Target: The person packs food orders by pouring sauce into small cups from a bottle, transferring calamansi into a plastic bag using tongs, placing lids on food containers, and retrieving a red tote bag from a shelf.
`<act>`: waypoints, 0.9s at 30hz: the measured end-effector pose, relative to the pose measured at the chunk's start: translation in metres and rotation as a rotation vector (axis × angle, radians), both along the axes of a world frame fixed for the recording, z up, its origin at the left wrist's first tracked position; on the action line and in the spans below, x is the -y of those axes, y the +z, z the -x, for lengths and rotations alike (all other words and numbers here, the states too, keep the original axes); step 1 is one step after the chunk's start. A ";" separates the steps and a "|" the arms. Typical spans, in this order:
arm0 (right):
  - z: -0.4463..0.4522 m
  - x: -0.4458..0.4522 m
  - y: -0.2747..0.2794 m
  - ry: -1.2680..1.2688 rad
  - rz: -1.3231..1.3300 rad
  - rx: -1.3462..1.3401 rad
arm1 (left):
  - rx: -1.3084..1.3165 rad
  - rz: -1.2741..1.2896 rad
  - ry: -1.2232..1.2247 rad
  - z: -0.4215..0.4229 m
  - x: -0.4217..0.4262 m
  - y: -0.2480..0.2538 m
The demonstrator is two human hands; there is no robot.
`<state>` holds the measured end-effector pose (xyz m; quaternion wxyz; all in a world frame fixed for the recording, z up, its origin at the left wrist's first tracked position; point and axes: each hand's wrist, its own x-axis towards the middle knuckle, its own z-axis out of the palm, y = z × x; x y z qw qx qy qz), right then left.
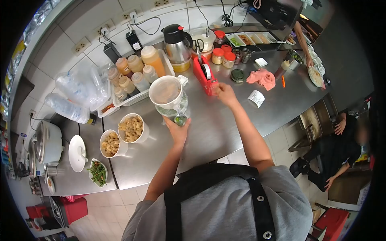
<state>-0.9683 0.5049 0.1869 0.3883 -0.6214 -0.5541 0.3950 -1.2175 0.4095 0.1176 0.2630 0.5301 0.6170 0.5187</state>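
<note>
My left hand (176, 131) is closed around a small clear plastic bag (180, 119) with something green inside. Just beyond it stands a white-lidded clear tub (165, 91), also with green contents. My right hand (226, 95) is pinched at the front end of a red tape dispenser (204, 78). Whether a strip of tape lies between those fingers is too small to make out. Scissors (198, 45) stick up at the dispenser's back.
Two white tubs of fried pieces (131, 128) and a plate of green beans (97, 173) sit to the left. Sauce bottles (151, 60) fill a basket behind. Rightward are red-lidded jars (228, 59), a pink cloth (262, 79) and a paper roll (256, 99). Another person (335, 148) sits at right.
</note>
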 end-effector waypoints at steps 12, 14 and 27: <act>-0.011 -0.090 -0.033 -0.090 0.103 -0.029 | 0.088 -0.074 -0.459 -0.071 0.021 0.100; -0.019 -0.017 0.046 0.064 0.019 -0.193 | 0.339 0.155 -0.604 -0.098 -0.019 0.086; -0.106 0.394 0.113 -0.105 0.214 -0.368 | 0.448 0.481 -0.322 -0.148 -0.140 0.021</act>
